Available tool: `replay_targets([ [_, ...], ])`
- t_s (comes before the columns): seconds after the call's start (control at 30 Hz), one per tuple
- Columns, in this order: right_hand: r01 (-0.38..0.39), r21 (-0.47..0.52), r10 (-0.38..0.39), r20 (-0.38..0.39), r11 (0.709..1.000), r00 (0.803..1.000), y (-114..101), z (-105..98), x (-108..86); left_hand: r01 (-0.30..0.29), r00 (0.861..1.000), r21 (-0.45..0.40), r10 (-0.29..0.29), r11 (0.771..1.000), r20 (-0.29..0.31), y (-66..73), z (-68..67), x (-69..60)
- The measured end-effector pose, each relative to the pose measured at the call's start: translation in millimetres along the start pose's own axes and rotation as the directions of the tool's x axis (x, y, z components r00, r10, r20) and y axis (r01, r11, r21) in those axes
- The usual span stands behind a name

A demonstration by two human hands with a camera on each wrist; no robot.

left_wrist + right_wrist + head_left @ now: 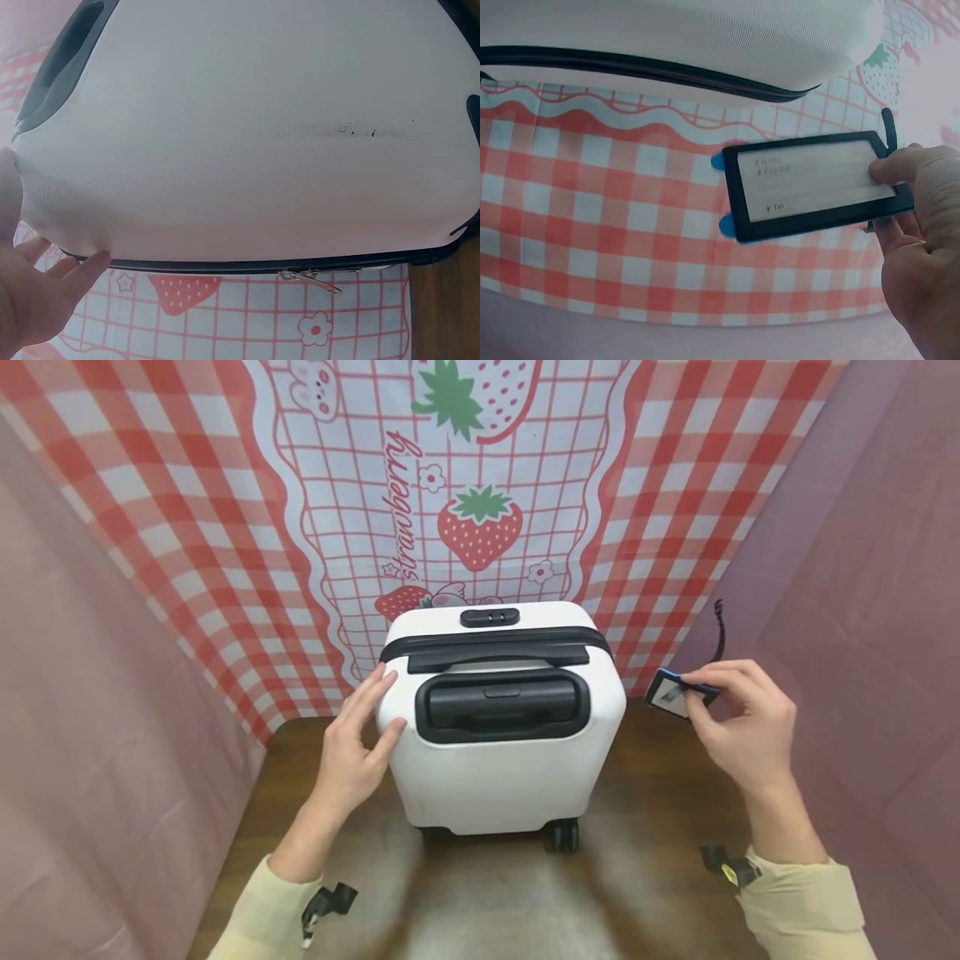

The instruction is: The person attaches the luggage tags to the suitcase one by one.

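Note:
A white hard-shell suitcase (502,785) stands upright, with a black carry handle (498,656) and a recessed black pull handle (510,702) on its top. My left hand (352,752) rests on its top left corner, fingers spread; the left wrist view shows those fingertips (96,262) by the zip edge. Off to the suitcase's right, my right hand (750,727) pinches a luggage tag (670,696) between thumb and fingers. In the right wrist view the tag (810,184) has a black frame, blue edges and a white card with printed lines. A dark strap (720,631) sticks up from it.
A strawberry-print cloth with red checks (480,468) hangs behind the suitcase. Pink drapes (885,610) stand at both sides. Under the suitcase is a brown wooden tabletop (675,793). A black combination lock (490,617) sits at the suitcase's back top edge, and a caster wheel (562,835) shows below.

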State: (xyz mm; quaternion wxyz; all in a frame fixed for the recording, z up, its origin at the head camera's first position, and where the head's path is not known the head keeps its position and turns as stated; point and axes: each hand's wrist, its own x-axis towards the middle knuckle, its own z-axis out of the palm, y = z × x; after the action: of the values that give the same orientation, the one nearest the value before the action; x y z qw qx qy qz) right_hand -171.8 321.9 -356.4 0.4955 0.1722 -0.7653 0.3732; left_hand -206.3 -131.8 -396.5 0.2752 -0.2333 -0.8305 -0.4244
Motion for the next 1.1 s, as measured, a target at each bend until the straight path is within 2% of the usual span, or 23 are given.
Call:
replay_targets([
  [0.2, 0.069, -0.093, -0.070, -0.006, 0.993, 0.998, -6, -2, 2.9, -0.006, 1.000, -0.018, 0.006, 1.000, 0.001, 0.1, 2.9, 1.4],
  [0.4, 0.118, -0.068, -0.121, -0.046, 0.991, 0.992, -16, 0, 7.2, -0.030, 0.999, -0.029, 0.029, 0.999, -0.020, -1.5, 5.8, 2.0],
  [0.7, 0.180, -0.050, -0.183, -0.073, 0.982, 0.980, -25, 5, 7.9, -0.025, 1.000, -0.026, 0.025, 0.999, -0.015, -2.1, 4.8, -0.1],
  [0.93, 0.301, -0.036, -0.301, -0.012, 0.953, 0.953, -32, 8, 14.9, -0.026, 0.999, -0.021, 0.025, 0.999, -0.025, -2.6, 1.3, 0.8],
  [1.1, 0.333, -0.015, -0.333, 0.000, 0.943, 0.943, -37, 9, 17.0, -0.012, 1.000, -0.012, 0.012, 1.000, -0.016, -3.3, 0.2, -0.5],
])
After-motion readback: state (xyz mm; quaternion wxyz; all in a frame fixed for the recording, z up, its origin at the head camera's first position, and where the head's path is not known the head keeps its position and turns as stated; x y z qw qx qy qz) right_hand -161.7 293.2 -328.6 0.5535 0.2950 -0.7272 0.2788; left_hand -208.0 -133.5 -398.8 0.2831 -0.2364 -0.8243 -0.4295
